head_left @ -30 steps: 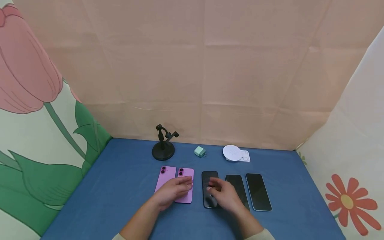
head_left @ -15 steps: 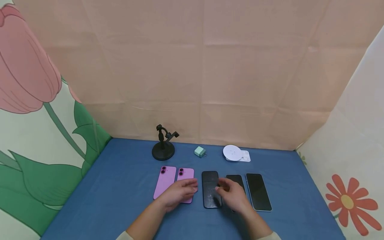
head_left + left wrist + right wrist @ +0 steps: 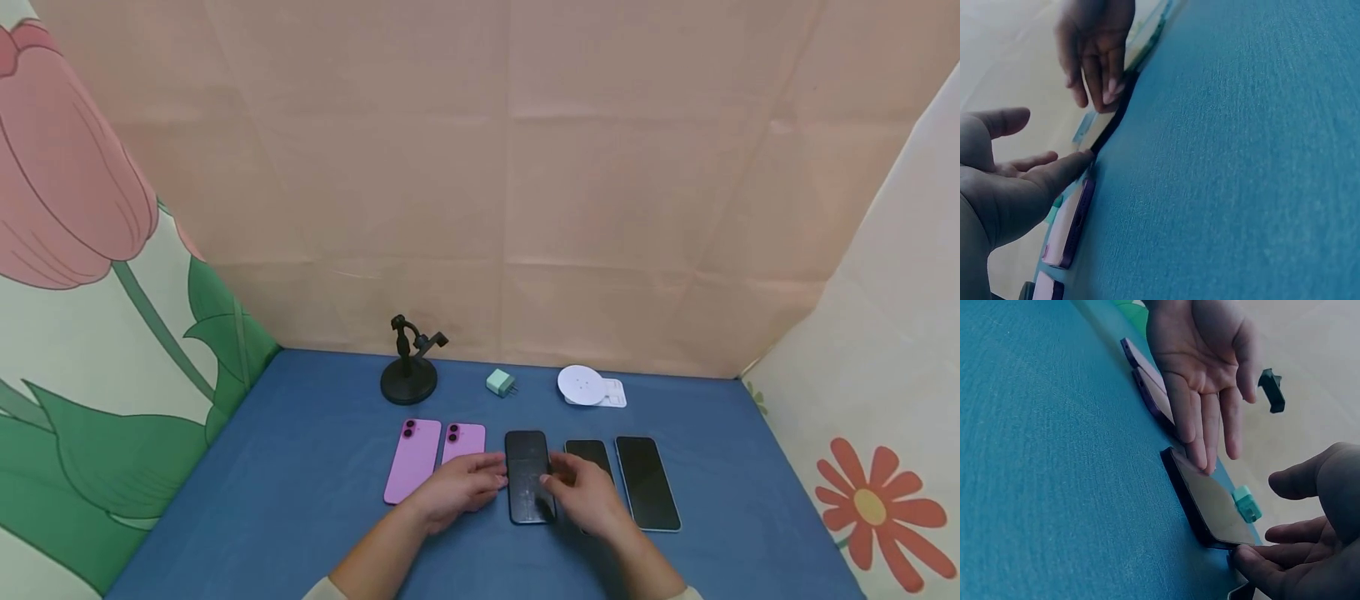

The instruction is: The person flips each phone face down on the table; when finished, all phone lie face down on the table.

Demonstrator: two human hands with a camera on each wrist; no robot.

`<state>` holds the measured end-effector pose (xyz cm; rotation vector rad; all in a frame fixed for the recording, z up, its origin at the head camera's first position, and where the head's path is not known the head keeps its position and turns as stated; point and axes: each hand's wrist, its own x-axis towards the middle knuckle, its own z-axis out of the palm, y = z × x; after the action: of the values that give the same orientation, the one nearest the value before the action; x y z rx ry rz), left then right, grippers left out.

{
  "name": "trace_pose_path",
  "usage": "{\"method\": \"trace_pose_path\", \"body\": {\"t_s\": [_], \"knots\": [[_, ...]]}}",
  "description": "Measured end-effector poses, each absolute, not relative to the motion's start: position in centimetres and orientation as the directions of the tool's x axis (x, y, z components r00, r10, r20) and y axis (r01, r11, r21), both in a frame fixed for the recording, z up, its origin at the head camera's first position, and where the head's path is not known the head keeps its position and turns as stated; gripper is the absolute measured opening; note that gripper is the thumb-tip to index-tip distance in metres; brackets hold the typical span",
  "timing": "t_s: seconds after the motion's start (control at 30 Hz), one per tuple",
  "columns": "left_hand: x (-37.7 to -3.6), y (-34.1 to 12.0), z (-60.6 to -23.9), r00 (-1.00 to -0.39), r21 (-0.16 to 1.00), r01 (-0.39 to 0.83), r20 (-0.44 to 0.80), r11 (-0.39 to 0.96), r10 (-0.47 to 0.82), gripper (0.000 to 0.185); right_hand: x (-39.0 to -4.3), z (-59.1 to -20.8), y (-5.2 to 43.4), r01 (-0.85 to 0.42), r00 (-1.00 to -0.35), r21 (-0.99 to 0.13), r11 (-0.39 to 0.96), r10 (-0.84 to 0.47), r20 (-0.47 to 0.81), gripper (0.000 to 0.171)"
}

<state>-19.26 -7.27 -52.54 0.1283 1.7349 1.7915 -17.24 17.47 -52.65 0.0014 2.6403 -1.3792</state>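
While the left hand (image 3: 461, 490) and right hand (image 3: 588, 495) flank the black phone (image 3: 528, 477), I'd press its edges evenly (both grips apart, unclamped).

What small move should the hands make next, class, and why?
Probably the left hand and right hand should press gently inward on the leftmost dark phone: it lies flat on the blue cloth between them, with a hand at each long edge.

pink phones (image 3: 465, 439) partly hidden, black phone (image 3: 528, 467) slightly

No legible text, labels, brands, numbers
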Motion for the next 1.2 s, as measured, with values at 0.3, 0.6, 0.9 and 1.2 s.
{"method": "trace_pose_path", "body": {"t_s": [0.3,0.6,0.9,1.2], "knots": [[-19.3,-7.0,-52.8,-0.798,0.922,-0.381,-0.364,0.067,0.48,0.057,-17.3,-52.5,17.5,0.081,-0.985,-0.838,0.54,-0.086,-0.151,0.05],[-19.5,-6.6,-53.0,-0.795,0.932,-0.357,-0.336,0.06,0.505,0.056,-17.0,-52.5,17.7,0.095,-0.987,-0.848,0.522,-0.063,-0.149,0.049],[-19.7,-6.4,-53.3,-0.796,0.933,-0.356,-0.331,0.05,0.507,0.055,-16.8,-52.0,17.7,0.081,-0.99,-0.836,0.542,-0.05,-0.128,0.048],[-19.7,-5.9,-53.3,-0.791,0.936,-0.345,-0.327,0.064,0.517,0.056,-16.4,-51.6,17.5,0.064,-0.995,-0.845,0.531,-0.032,-0.095,0.046]]}}
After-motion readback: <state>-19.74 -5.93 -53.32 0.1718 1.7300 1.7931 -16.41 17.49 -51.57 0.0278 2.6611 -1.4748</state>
